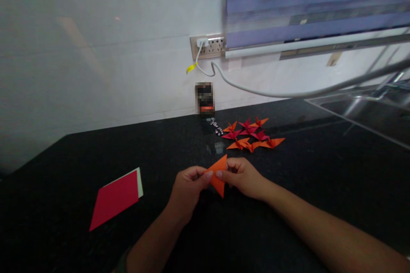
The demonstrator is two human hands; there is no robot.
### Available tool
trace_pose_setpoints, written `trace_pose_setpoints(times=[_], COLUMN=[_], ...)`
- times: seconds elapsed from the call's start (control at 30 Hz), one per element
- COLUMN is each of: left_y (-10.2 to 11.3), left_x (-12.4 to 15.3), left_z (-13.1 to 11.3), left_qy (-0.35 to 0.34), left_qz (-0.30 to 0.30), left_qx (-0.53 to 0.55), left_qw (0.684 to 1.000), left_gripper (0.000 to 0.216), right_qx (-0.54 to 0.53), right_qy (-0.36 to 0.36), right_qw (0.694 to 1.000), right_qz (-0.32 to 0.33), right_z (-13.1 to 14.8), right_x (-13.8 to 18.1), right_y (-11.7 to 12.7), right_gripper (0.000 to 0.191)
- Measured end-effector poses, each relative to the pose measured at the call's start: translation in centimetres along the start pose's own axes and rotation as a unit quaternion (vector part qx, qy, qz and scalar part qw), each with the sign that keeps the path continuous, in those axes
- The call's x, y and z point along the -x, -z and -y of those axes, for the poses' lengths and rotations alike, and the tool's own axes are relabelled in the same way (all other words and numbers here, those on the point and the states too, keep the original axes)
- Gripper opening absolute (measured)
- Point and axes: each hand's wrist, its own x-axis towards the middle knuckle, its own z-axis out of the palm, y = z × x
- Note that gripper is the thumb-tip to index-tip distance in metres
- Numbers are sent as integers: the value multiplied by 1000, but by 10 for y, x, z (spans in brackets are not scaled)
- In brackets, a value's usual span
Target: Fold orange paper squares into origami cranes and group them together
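An orange folded paper (218, 175), shaped like a pointed diamond, is held between both my hands just above the black countertop (64, 170). My left hand (188, 187) pinches its left edge with thumb and fingers. My right hand (243, 177) pinches its right side, fingers closed on it. Behind them lies a cluster of several finished orange and red paper cranes (251, 134).
A stack of red square paper sheets (115, 198) lies at the left on the counter. A small dark object (205, 100) leans against the white wall below a wall socket (209, 47) with a white cable. A steel sink (368, 106) is at the right.
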Motion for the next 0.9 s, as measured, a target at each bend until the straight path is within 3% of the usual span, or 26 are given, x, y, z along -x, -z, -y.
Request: trace_pose_setpoints(times=[0.17,0.53,0.9], left_y=[0,0,0], left_x=[1,-3,-3], left_z=[0,5,5], left_qy=[-17,101,119], left_qz=[-14,67,85], left_qx=[-14,131,156], left_qw=[1000,984,977], left_gripper=[19,29,31], right_qx=[27,-77,-80], right_qy=[32,1,-13], right_qw=[999,997,997], right_qz=[-14,25,12], right_z=[0,-4,-1], right_x=[1,-1,-1], right_y=[0,4,3], right_gripper=[34,32,32])
